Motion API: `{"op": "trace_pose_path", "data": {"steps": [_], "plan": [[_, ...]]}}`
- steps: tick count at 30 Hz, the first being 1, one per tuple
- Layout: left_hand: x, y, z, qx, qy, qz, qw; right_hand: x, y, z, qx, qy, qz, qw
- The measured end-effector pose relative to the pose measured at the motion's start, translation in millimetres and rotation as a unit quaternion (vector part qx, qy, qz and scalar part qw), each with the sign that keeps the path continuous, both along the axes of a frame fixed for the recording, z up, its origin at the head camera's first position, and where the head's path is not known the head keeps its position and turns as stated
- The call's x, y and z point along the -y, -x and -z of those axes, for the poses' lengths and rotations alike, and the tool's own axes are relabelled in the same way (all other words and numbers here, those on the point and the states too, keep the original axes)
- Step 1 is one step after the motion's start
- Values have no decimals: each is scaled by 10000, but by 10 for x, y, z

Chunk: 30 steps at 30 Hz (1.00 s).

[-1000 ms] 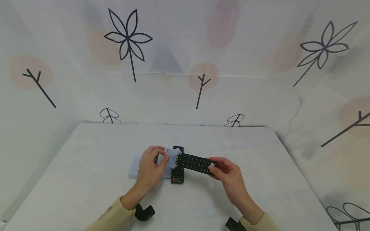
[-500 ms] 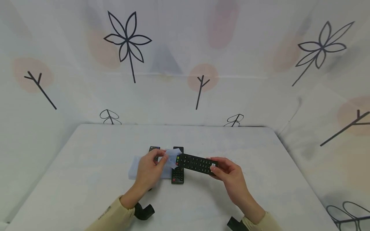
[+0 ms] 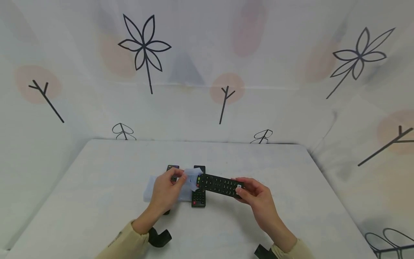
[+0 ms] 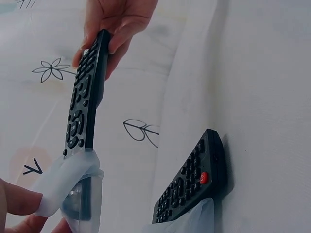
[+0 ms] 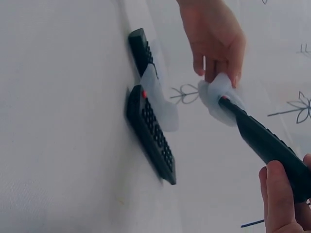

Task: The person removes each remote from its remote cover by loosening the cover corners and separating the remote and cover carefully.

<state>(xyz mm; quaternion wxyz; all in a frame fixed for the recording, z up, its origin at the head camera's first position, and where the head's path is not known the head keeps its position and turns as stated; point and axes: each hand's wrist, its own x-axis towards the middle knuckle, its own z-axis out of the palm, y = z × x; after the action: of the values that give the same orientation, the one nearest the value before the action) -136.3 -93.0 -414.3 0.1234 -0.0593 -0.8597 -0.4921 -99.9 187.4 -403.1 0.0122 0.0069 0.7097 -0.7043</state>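
My right hand grips the lower end of a black remote control, thumb on its button face, and holds it raised over the table. The remote's other end sits in the mouth of a translucent bluish plastic sleeve. My left hand pinches the sleeve between thumb and fingers. In the left wrist view the sleeve wraps round the tip of the remote, while most of the buttons stay outside it. From the right wrist, the remote's plain back and the bunched sleeve show.
Below the raised remote, a second black remote with a red button lies on the white table. Another remote lies partly behind my left hand. Flat bluish plastic sleeves lie beside them. Each wrist carries a black mount.
Both hands keep nearly the same pose, with the remote's end still in the sleeve. My left hand has shifted slightly left, showing more of the remote behind it.
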Motion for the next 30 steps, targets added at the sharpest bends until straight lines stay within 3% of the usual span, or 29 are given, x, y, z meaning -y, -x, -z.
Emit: {"op": "trace_pose_path", "data": {"steps": [10,20,30], "plan": [[60,-7,-42,436,-846,10,9955,24,24,11,531,-502,-246,9970],[79,11,-36,696,-1390,30,9878,-31,55,5,644,-723,-755,9924],[79,29,-44,1153,-1787,65,9771,-78,61,0,592,-840,-597,9929]]}}
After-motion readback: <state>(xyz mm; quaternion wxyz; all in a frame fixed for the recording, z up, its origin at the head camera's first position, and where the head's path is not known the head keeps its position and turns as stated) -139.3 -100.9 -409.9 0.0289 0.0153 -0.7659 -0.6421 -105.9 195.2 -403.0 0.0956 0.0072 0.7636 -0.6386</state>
